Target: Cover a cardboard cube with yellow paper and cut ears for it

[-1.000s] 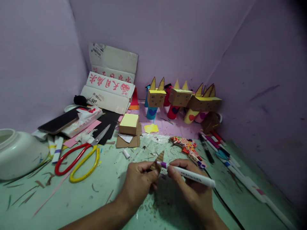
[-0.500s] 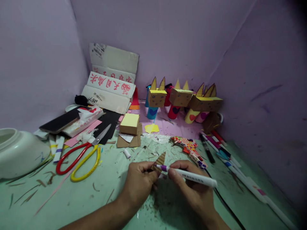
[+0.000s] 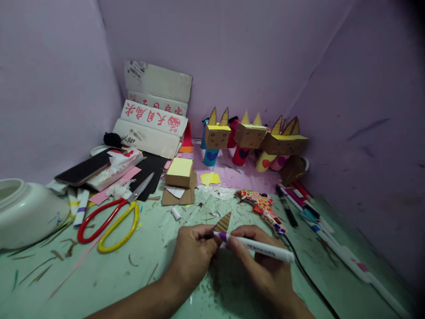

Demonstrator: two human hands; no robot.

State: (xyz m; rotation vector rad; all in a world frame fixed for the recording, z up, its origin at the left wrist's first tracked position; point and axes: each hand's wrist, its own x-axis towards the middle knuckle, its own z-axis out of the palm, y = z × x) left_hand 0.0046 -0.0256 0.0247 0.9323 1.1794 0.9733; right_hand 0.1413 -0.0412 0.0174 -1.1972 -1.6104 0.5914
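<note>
My left hand (image 3: 191,253) pinches a small pointed piece of brown corrugated cardboard (image 3: 223,222) just above the green table. My right hand (image 3: 262,263) grips a white marker (image 3: 255,246) with a purple tip, and the tip rests against the lower part of the cardboard piece. Both hands are closed and close together near the table's front middle. Behind them stand several cardboard animal figures (image 3: 252,141) with box heads, pointed ears and coloured tube bodies.
Red and yellow scissors (image 3: 109,217) lie to the left, beside a white bowl (image 3: 25,210). A cardboard block with a yellow top (image 3: 179,173), a patterned glue gun (image 3: 262,206) with a black cable, and several markers (image 3: 299,199) lie around. Paper scraps litter the table.
The marker tip has shifted slightly left and down along the cardboard piece, which now stands a little more upright. The left hand has barely moved.
</note>
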